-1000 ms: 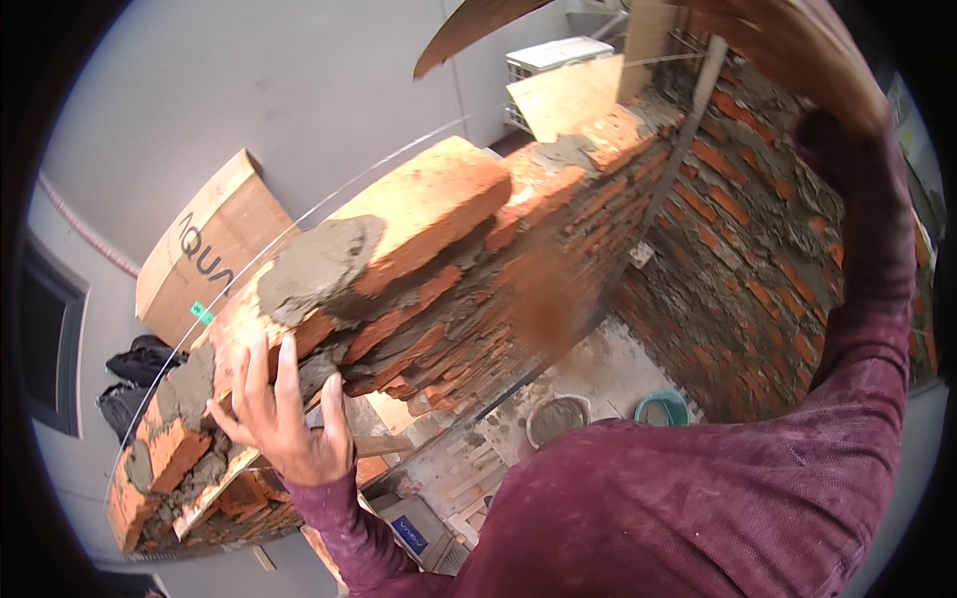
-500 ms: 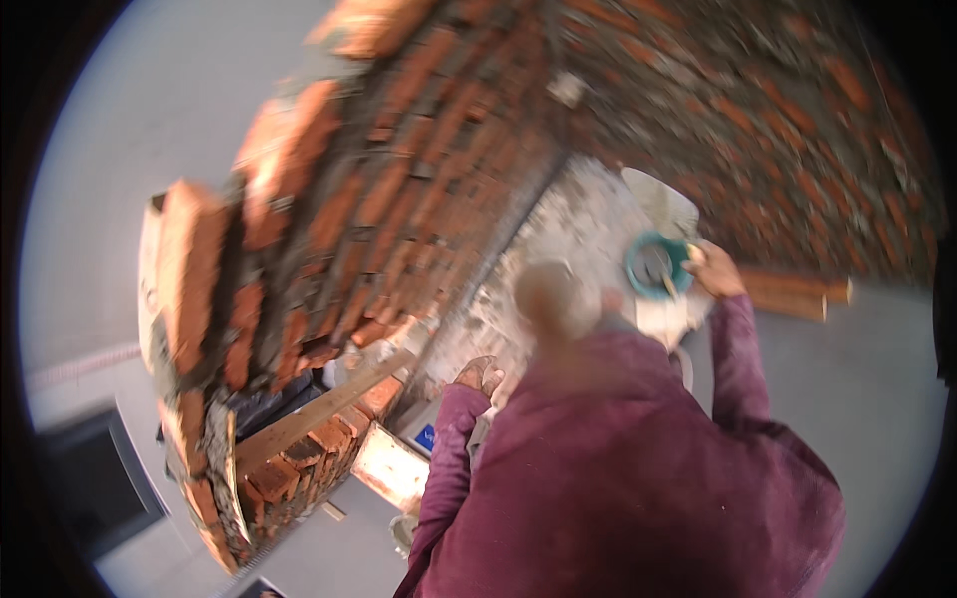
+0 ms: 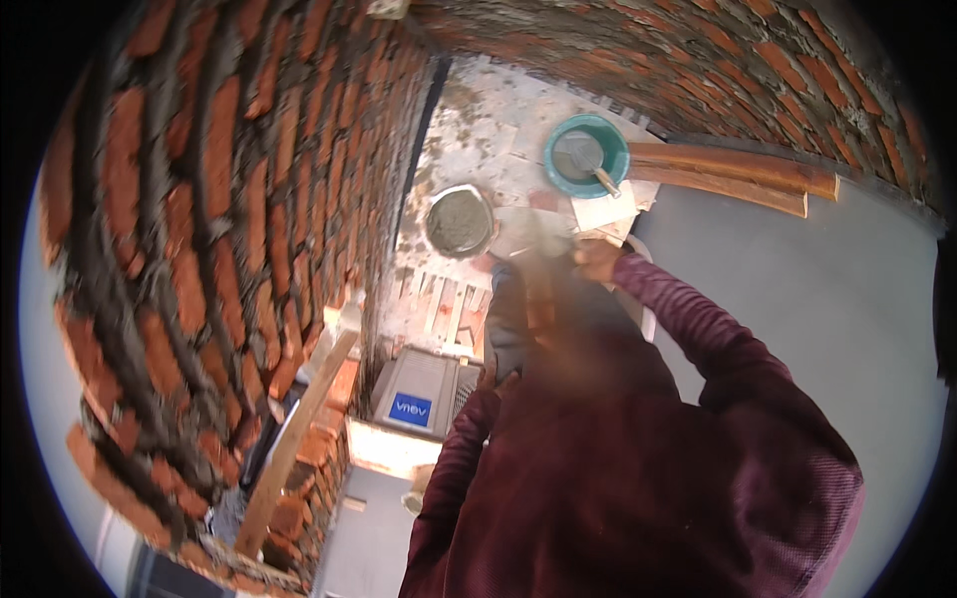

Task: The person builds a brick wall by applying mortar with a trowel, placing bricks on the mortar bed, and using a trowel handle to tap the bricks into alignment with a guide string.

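Note:
My left hand [image 3: 486, 380] rests against my dark trouser leg [image 3: 507, 317], fingers partly showing and apart, with nothing seen in it. Just below the green bucket [image 3: 621, 157], my right hand [image 3: 597, 260] reaches inward over my lap; a blurred patch beside it hides its fingertips, so I cannot tell whether it holds anything. Grey mix lies in the bucket, where a trowel [image 3: 605, 181] leans with its pale handle over the near rim. Left of the bucket, a round pan [image 3: 459, 221] of grey mortar stands on the mortar-spattered boards [image 3: 469, 110].
Rough brick walls rise on the left [image 3: 224, 149] and across the back [image 3: 698, 60]. Timber beams [image 3: 718, 176] extend right from the bucket. A grey box with a blue label [image 3: 411, 409] stands near my left arm, beside a slanting plank [image 3: 294, 448].
My right hand has let go at the bucket and drawn back toward my lap, leaving the trowel in it. The view has swung, bringing the mortar pan into sight.

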Available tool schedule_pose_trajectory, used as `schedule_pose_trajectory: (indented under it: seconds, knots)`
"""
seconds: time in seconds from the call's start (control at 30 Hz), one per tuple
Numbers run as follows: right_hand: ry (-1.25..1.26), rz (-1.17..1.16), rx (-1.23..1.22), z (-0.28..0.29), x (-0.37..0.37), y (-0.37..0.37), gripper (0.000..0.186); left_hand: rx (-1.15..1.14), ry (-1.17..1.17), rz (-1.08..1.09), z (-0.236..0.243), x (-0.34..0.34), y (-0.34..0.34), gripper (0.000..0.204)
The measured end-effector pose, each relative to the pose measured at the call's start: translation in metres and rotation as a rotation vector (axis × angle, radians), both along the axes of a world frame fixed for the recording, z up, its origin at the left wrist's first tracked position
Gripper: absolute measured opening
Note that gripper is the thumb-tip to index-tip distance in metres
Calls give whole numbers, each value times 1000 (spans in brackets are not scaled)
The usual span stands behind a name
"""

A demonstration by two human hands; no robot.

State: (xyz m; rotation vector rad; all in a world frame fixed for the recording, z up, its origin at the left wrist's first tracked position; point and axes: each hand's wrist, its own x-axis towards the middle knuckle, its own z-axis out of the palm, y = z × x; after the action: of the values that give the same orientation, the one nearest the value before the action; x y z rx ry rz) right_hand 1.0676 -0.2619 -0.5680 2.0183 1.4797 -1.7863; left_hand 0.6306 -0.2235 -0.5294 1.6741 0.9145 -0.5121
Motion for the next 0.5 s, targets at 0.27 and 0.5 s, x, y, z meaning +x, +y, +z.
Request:
schedule_pose_trajectory:
  seconds: [0.27, 0.5]
  knots:
    - [-789, -406, 304, -186, 41, 23, 33, -174, 475, -84, -43, 37, -12, 107]
    - [-243, -1003, 195, -309, 130, -13, 30, 30, 167, 99, -75, 27, -18, 65]
